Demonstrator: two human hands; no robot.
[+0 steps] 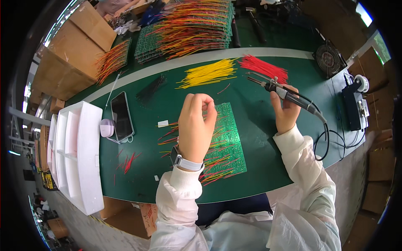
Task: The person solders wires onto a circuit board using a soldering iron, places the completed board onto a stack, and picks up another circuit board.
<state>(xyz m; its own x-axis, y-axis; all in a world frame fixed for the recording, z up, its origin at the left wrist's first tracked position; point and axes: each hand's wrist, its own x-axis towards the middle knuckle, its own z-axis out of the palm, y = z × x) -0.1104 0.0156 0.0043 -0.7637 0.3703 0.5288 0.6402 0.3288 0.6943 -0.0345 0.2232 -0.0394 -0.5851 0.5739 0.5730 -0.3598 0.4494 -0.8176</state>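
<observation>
My right hand (287, 106) grips a soldering iron (284, 93) with a thin metal tube clamped along it, its tip pointing left above the table. My left hand (197, 119) hovers over a green circuit board panel (230, 140), thumb and fingertips pinched together. Whatever lies between those fingertips is too small or hidden to make out. Red and yellow wires (215, 165) stick out from the panel, and my left hand and wrist cover part of it. Beyond the panel lie a bundle of yellow wires (208, 73), a bundle of red wires (264, 68) and a dark bundle of wires (150, 88).
At the left are a phone (122, 116), a small lilac case (106, 128) and a white compartment tray (86, 157). Wired boards (192, 29) are stacked at the back. On the right stand a small fan (328, 57) and a black soldering station (354, 104) with a trailing cable.
</observation>
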